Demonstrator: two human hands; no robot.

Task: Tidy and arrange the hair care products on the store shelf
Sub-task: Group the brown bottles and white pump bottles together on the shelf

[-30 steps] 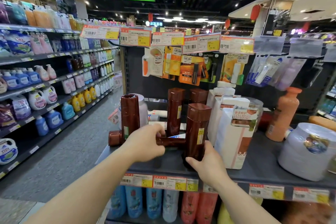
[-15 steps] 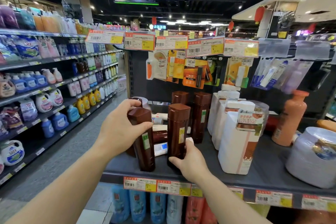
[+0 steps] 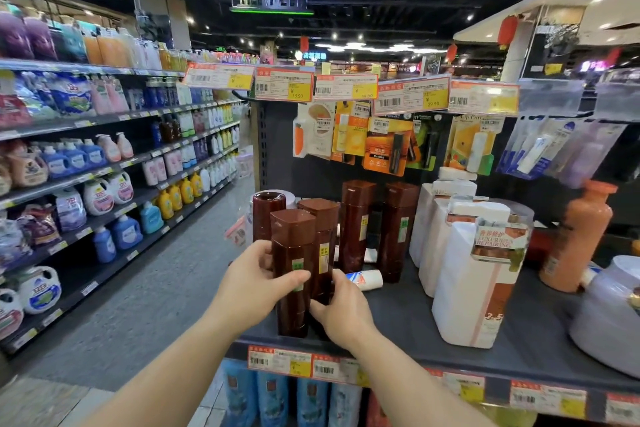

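Several tall brown shampoo bottles stand at the left end of a dark grey shelf point(image 3: 398, 315). My left hand point(image 3: 254, 282) grips the front brown bottle point(image 3: 292, 253), which stands upright near the shelf's front edge. My right hand point(image 3: 341, 310) holds the lower part of the second brown bottle point(image 3: 323, 239) just behind it. Two more brown bottles point(image 3: 356, 222) stand further back, and another brown bottle point(image 3: 265, 218) stands at the far left. A small white tube point(image 3: 365, 279) lies flat between them.
Large white pump bottles point(image 3: 474, 284) stand to the right, then an orange bottle point(image 3: 576, 239) and a pale lilac tub point(image 3: 609, 315). Carded items hang above on the back panel point(image 3: 388, 146). Blue bottles point(image 3: 273, 395) fill the shelf below. An aisle with detergent shelves point(image 3: 86, 166) lies left.
The bottle in my left hand has gone from tilted to upright at the shelf front. My right hand keeps its bottle, which now stands close behind the front one.
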